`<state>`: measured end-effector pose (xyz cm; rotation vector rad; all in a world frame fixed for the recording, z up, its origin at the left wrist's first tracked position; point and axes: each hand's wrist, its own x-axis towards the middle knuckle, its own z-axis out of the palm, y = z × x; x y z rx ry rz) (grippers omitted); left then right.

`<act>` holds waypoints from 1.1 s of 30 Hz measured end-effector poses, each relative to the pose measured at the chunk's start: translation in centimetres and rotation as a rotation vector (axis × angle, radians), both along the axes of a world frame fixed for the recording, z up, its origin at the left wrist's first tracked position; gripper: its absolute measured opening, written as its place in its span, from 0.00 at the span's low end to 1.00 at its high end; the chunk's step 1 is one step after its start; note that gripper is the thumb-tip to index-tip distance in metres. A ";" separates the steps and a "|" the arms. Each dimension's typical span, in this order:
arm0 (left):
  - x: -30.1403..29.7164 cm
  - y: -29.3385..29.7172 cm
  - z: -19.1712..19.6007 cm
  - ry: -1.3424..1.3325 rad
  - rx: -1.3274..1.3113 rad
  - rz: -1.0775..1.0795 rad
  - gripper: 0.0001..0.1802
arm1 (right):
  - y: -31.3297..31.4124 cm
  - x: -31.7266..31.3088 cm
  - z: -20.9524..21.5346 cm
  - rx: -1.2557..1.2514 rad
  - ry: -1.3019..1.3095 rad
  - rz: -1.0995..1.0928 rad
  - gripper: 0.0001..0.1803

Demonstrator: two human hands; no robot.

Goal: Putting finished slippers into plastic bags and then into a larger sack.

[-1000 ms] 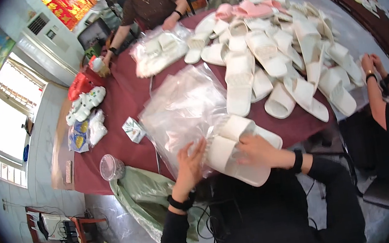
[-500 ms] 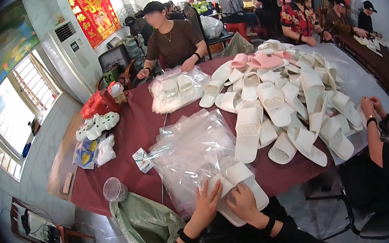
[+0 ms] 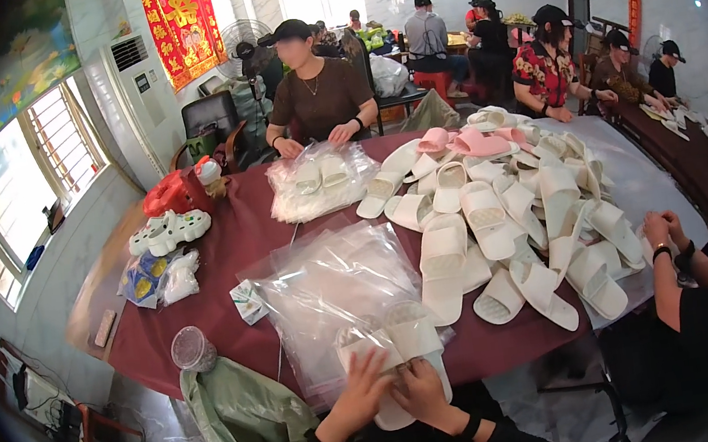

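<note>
A pair of white slippers lies at the near edge of the dark red table, pressed together side by side. My left hand grips their left side and my right hand grips their lower right. Both wrists wear black bands. Just beyond the slippers lies a stack of clear plastic bags. To the right spreads a big heap of white slippers, with a few pink slippers at its far end.
A person in brown sits across the table at a bagged pile of slippers. Another person's hands rest at the right edge. A green sack hangs by the table's near left corner, beside a clear cup. More people sit at far tables.
The view has tilted up, showing the room. My hands have brought the slipper pair down from in front of me onto the table's near edge, next to the plastic bags.
</note>
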<state>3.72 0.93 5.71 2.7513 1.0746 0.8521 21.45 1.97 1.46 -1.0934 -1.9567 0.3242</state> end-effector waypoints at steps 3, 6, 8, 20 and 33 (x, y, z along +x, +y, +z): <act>0.4 -0.5 -0.8 -0.312 0.191 0.253 0.35 | -0.3 -0.4 1.6 0.002 0.083 -0.036 0.22; 2.1 -0.8 0.0 -0.497 0.222 0.537 0.36 | -0.3 -0.6 2.6 0.047 0.183 -0.022 0.24; 2.2 -0.8 -0.9 -0.888 -0.170 0.479 0.39 | -0.5 -1.1 2.6 0.105 0.166 0.033 0.25; -2.6 0.1 -2.2 -0.559 -0.104 0.265 0.42 | -0.6 0.2 5.5 0.214 -0.021 -0.094 0.18; -3.8 -0.5 -3.6 -0.605 -0.750 0.289 0.42 | 1.6 -1.5 2.7 -0.027 -0.222 -0.148 0.21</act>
